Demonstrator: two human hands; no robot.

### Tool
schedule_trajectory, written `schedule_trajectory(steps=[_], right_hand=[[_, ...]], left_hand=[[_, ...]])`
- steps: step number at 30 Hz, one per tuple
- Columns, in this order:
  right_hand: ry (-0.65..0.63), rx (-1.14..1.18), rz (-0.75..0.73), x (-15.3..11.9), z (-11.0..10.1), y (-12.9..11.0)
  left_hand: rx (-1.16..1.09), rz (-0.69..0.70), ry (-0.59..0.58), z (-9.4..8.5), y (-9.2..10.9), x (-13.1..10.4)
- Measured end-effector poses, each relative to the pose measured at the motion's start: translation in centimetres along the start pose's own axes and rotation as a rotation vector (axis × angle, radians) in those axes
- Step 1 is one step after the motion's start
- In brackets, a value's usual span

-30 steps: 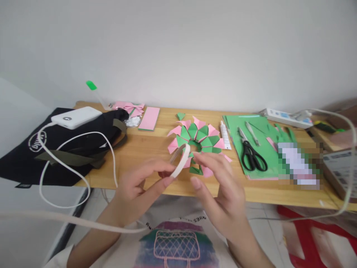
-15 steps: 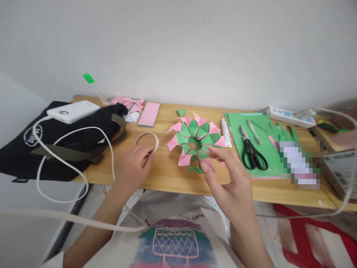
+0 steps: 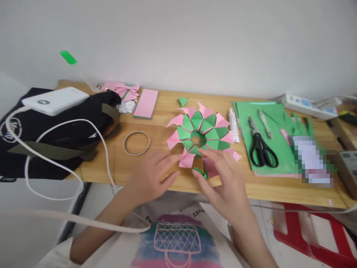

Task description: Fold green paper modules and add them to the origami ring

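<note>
A round folded-paper piece (image 3: 219, 133) with green inner petals and pink tips lies on the wooden table, a hole at its middle. My left hand (image 3: 153, 175) is at its front left, fingers apart, fingertips close to a pink tip; nothing shows in it. My right hand (image 3: 224, 178) is at the front right edge, thumb and fingers apart around a green and pink petal, whether pressing on it I cannot tell. A beige ring (image 3: 136, 143) lies flat to the left of the paper piece.
Black scissors (image 3: 261, 149) lie on green sheets (image 3: 245, 111) at the right, beside a white tube (image 3: 233, 126). Pink paper strips (image 3: 146, 103) lie behind. A black bag (image 3: 69, 145) with a white power bank (image 3: 55, 101) and cable is on the left.
My left hand has let go of the ring, now flat on the table, and moved right to the paper piece. My right hand has stayed at its front edge. The view has shifted slightly.
</note>
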State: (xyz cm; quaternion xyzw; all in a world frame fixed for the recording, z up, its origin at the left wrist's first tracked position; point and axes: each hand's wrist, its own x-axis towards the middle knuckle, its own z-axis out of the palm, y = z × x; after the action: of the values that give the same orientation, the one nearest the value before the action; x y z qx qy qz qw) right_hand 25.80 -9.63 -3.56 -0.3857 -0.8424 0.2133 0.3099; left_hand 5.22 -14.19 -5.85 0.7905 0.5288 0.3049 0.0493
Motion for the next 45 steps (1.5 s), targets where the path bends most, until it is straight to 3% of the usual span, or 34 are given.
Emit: schedule_trajectory(steps=[2, 6, 11, 16, 21, 26, 32, 36, 40, 45], right_hand=[[0.014, 0.024, -0.012, 0.0, 0.0, 0.2], [0.029, 0.058, -0.028, 0.0, -0.3, 0.8], [-0.01, 0.134, -0.031, 0.3, -0.9, 1.0], [-0.094, 0.289, -0.005, 2.4, -2.4, 1.0], [-0.317, 0.562, 0.12, 7.4, -4.8, 1.8], [-0.467, 0.599, 0.049, 11.5, -5.1, 2.1], [-0.408, 0.567, 0.054, 13.1, -4.3, 1.9], [-0.307, 0.643, 0.136, 13.6, -4.2, 2.8], [-0.212, 0.735, 0.226, 14.0, -3.9, 3.5], [-0.082, 0.769, 0.218, 14.5, -4.1, 3.4]], left_hand=[[0.012, 0.015, -0.026, 0.8, 0.4, 0.4], [-0.012, -0.02, 0.032, 2.1, 0.2, 0.9], [-0.163, -0.081, 0.045, 1.9, -0.2, 1.6], [-0.161, -0.081, 0.057, 0.4, -0.2, 2.9], [-0.109, -0.035, 0.029, -2.5, 0.0, 5.0], [-0.027, -0.039, 0.013, -4.4, -0.3, 7.3], [-0.153, -0.109, -0.008, -4.2, -0.8, 9.6], [-0.232, -0.214, 0.143, -3.6, -0.6, 10.1], [-0.18, -0.181, 0.303, -3.3, -0.5, 10.9], [-0.098, -0.113, 0.331, -3.7, -0.6, 13.1]])
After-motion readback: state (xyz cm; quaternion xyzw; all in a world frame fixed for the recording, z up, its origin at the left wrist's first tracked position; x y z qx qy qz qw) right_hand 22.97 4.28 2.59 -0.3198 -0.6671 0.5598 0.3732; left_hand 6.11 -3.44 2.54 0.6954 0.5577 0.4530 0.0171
